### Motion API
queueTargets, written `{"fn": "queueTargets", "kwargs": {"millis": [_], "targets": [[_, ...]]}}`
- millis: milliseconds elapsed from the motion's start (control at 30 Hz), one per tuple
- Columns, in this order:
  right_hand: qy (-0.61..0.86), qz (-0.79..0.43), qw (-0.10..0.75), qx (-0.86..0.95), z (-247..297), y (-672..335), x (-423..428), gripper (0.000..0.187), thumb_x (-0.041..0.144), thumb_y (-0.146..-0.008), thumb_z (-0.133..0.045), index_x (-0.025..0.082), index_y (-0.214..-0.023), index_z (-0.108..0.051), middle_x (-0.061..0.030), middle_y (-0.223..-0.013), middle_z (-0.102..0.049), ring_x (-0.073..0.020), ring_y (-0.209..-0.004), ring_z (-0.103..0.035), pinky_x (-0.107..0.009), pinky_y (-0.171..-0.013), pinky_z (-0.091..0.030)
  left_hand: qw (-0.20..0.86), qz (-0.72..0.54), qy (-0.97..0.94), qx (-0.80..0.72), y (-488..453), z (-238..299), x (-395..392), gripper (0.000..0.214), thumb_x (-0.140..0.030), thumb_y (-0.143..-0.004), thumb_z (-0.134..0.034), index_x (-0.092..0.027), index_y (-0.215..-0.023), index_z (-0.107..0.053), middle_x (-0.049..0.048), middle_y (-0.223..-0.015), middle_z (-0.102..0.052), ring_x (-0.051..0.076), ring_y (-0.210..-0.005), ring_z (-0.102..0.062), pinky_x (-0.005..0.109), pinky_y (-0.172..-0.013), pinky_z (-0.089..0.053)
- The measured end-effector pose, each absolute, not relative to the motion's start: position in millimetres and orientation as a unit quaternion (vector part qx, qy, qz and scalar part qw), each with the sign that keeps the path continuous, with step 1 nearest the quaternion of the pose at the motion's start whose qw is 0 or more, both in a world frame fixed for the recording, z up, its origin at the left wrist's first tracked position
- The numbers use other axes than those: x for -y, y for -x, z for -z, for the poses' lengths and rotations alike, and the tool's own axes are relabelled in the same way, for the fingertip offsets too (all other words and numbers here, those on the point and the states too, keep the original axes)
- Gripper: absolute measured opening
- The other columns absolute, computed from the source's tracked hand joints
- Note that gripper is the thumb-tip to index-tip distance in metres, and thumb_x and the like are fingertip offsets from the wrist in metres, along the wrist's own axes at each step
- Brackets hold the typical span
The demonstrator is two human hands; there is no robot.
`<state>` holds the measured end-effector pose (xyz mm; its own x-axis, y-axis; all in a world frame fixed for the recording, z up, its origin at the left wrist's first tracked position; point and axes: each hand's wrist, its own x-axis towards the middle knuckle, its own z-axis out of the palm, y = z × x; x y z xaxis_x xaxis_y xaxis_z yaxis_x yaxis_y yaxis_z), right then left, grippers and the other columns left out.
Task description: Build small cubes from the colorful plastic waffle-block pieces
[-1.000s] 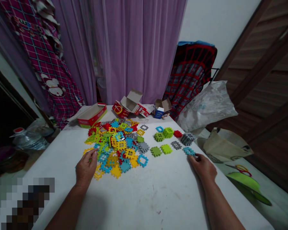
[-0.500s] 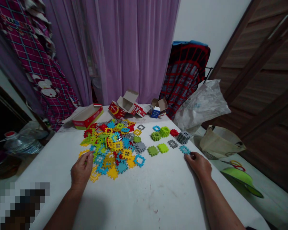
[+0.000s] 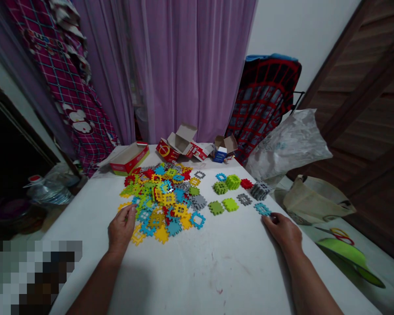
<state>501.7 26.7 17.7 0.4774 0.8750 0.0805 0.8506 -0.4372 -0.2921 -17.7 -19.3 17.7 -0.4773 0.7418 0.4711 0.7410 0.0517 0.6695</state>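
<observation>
A heap of flat interlocking plastic tiles (image 3: 164, 199) in yellow, blue, green, red and grey lies on the white table (image 3: 197, 267). My left hand (image 3: 121, 229) rests at the heap's near left edge, fingers curled loosely, touching the tiles there. My right hand (image 3: 282, 229) lies on the table at the right, fingertips touching a blue tile (image 3: 262, 209). Beside it sit a grey tile (image 3: 244, 199), a grey cube (image 3: 260, 190), a red tile (image 3: 246, 183), green tiles (image 3: 223, 205) and green cubes (image 3: 227, 184).
Open cardboard boxes (image 3: 180, 146) and a red tray-like box (image 3: 129, 158) stand at the table's far edge before a purple curtain. A plastic bag (image 3: 289, 146) and cloth bag (image 3: 315, 203) lie off the right edge. A water bottle (image 3: 47, 192) sits low on the left.
Both hands have stayed in about the same spots on the table; only the camera view has shifted slightly.
</observation>
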Motion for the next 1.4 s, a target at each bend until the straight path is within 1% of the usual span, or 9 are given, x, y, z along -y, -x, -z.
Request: {"fn": "queueTargets", "kwargs": {"millis": [200, 300, 400, 533, 733, 933, 1133, 1267, 1400], "targets": [[0.840, -0.059, 0.196, 0.503, -14, -508, -28, 0.063, 0.063, -0.074, -0.048, 0.016, -0.112, -0.070, -0.0094, -0.093, -0.074, -0.0311, -0.090, -0.066, -0.035, -0.066, -0.046, -0.002, -0.463, -0.517, -0.720, 15, -19, 20, 0.034, -0.045, -0.087, -0.047, -0.023, -0.093, -0.071, 0.0034, -0.092, -0.076, 0.019, -0.082, -0.070, 0.028, -0.076, -0.055], [0.846, -0.071, 0.220, 0.480, -14, -510, -27, 0.060, 0.059, -0.076, -0.047, 0.017, -0.112, -0.069, -0.0101, -0.093, -0.073, -0.0306, -0.089, -0.066, -0.036, -0.067, -0.046, -0.014, -0.438, -0.530, -0.726, 13, -21, 20, 0.030, -0.042, -0.088, -0.049, -0.024, -0.095, -0.071, 0.0030, -0.094, -0.075, 0.018, -0.080, -0.069, 0.028, -0.075, -0.054], [0.845, -0.070, 0.222, 0.482, -12, -511, -26, 0.055, 0.056, -0.077, -0.045, 0.019, -0.109, -0.070, -0.0104, -0.096, -0.073, -0.0301, -0.089, -0.065, -0.036, -0.067, -0.046, -0.058, -0.390, -0.567, -0.723, 10, -21, 19, 0.027, -0.037, -0.088, -0.052, -0.024, -0.100, -0.072, 0.0050, -0.102, -0.073, 0.020, -0.092, -0.067, 0.032, -0.084, -0.052], [0.841, -0.062, 0.218, 0.491, -7, -513, -26, 0.051, 0.054, -0.077, -0.045, 0.022, -0.106, -0.073, -0.0097, -0.094, -0.073, -0.0308, -0.085, -0.064, -0.037, -0.062, -0.045, -0.098, -0.312, -0.625, -0.708, 5, -19, 17, 0.027, -0.035, -0.086, -0.058, -0.028, -0.109, -0.071, 0.0063, -0.117, -0.070, 0.026, -0.112, -0.060, 0.041, -0.099, -0.044], [0.842, -0.073, 0.225, 0.484, -6, -515, -25, 0.050, 0.054, -0.076, -0.047, 0.024, -0.104, -0.074, -0.0093, -0.092, -0.073, -0.0301, -0.080, -0.063, -0.037, -0.061, -0.044, -0.088, -0.242, -0.664, -0.701, 9, -21, 14, 0.034, -0.019, -0.085, -0.055, -0.032, -0.111, -0.072, 0.0069, -0.125, -0.066, 0.028, -0.120, -0.055, 0.047, -0.101, -0.039], [0.842, -0.062, 0.228, 0.485, -7, -514, -25, 0.047, 0.053, -0.076, -0.046, 0.026, -0.101, -0.075, -0.0089, -0.091, -0.073, -0.0304, -0.079, -0.063, -0.038, -0.062, -0.045, -0.099, -0.225, -0.691, -0.680, 14, -26, 11, 0.023, -0.022, -0.085, -0.059, -0.031, -0.102, -0.071, 0.0071, -0.122, -0.067, 0.028, -0.120, -0.054, 0.047, -0.103, -0.037], [0.843, -0.063, 0.224, 0.485, -7, -513, -23, 0.048, 0.053, -0.077, -0.045, 0.025, -0.104, -0.075, -0.0089, -0.095, -0.074, -0.0308, -0.083, -0.063, -0.038, -0.064, -0.045, -0.082, -0.242, -0.686, -0.682, 11, -31, 15, 0.010, -0.029, -0.085, -0.062, -0.026, -0.093, -0.067, 0.0076, -0.122, -0.066, 0.028, -0.120, -0.054, 0.047, -0.104, -0.036], [0.844, -0.058, 0.224, 0.484, -7, -513, -23, 0.048, 0.052, -0.077, -0.047, 0.025, -0.103, -0.075, -0.0093, -0.095, -0.074, -0.0298, -0.078, -0.063, -0.037, -0.060, -0.044, -0.068, -0.282, -0.682, -0.671, -8, -40, 19, 0.010, -0.032, -0.087, -0.060, -0.026, -0.093, -0.066, 0.0077, -0.132, -0.061, 0.027, -0.125, -0.051, 0.047, -0.104, -0.037], [0.843, -0.059, 0.234, 0.481, -7, -513, -24, 0.045, 0.052, -0.077, -0.048, 0.026, -0.101, -0.076, -0.0085, -0.092, -0.074, -0.0286, -0.076, -0.063, -0.036, -0.059, -0.042, -0.048, -0.314, -0.678, -0.663, -47, -49, 14, 0.010, -0.034, -0.083, -0.065, -0.024, -0.081, -0.064, 0.0072, -0.126, -0.064, 0.026, -0.121, -0.054, 0.045, -0.104, -0.038]]}}
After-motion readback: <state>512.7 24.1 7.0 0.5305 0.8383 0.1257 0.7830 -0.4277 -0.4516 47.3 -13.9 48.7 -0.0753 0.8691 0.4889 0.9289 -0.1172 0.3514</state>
